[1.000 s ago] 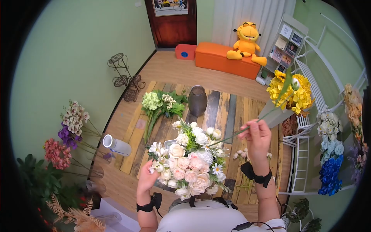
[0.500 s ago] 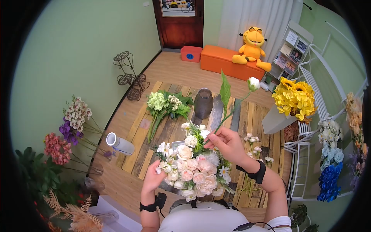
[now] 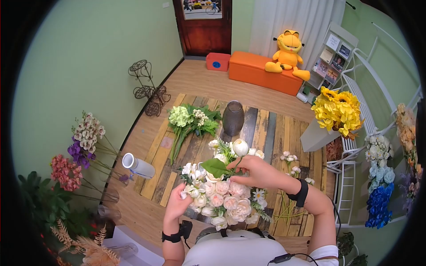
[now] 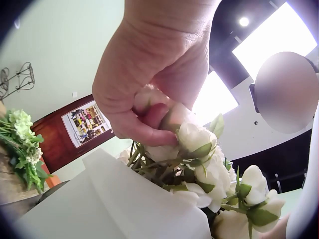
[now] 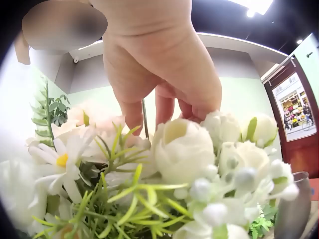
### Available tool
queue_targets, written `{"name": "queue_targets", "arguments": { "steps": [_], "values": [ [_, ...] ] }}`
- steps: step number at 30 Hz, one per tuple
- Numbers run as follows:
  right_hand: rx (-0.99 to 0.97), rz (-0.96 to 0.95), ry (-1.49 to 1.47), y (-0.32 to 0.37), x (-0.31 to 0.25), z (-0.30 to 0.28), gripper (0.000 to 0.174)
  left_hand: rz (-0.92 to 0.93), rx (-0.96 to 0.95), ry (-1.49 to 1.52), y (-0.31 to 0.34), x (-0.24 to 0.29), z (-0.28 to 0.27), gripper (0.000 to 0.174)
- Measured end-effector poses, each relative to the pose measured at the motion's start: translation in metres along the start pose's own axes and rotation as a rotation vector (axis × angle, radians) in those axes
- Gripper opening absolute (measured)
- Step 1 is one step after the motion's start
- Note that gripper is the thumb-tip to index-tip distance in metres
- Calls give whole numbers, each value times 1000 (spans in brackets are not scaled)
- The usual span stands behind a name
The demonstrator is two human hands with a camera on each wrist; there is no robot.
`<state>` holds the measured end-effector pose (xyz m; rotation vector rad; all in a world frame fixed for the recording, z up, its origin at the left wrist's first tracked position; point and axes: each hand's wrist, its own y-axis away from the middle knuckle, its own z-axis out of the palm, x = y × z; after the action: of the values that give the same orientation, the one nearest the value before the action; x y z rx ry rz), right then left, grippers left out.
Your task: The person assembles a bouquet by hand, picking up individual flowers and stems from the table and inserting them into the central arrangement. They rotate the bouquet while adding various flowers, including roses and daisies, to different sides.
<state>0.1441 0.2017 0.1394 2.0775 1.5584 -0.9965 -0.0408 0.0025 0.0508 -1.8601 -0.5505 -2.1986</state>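
The right hand (image 3: 262, 172) pinches the stem of a single white bud (image 3: 240, 147) with a broad green leaf (image 3: 214, 167), low over the top of a pink-and-white bouquet (image 3: 230, 203). In the right wrist view a thin dark stem (image 5: 145, 118) runs down between the thumb and fingers of that hand (image 5: 159, 64), toward the blossoms; its lower end is hidden. At the bouquet's left side is the left hand (image 3: 176, 205). In the left wrist view this hand (image 4: 149, 64) curls its fingers round white blossoms, above a white container (image 4: 124, 199).
Beyond the bouquet stands a dark glass vase (image 3: 233, 119), with green foliage (image 3: 204, 126) to its left. Small white flowers (image 3: 288, 157) on stems lie at the right. A white vase (image 3: 141, 167) is at the left, yellow flowers (image 3: 337, 111) at the right.
The right hand first came in from the right, then lowered the white bud and leaf from upright above the bouquet to just over its blossoms. The left hand stays at the bouquet's left side.
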Motion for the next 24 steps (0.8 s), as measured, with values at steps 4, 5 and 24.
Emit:
{"name": "queue_targets", "arguments": {
  "steps": [4, 5, 24],
  "values": [
    [-47, 53, -175, -1, -3, -2, 16, 0, 1, -6, 0, -3, -1, 31],
    [-32, 51, -209, -2, -1, 0, 15, -4, -1, -1, 0, -3, -1, 31],
    [127, -352, 22, -8, -1, -15, 43, -19, 8, -9, -1, 0, 0, 29]
  ]
}}
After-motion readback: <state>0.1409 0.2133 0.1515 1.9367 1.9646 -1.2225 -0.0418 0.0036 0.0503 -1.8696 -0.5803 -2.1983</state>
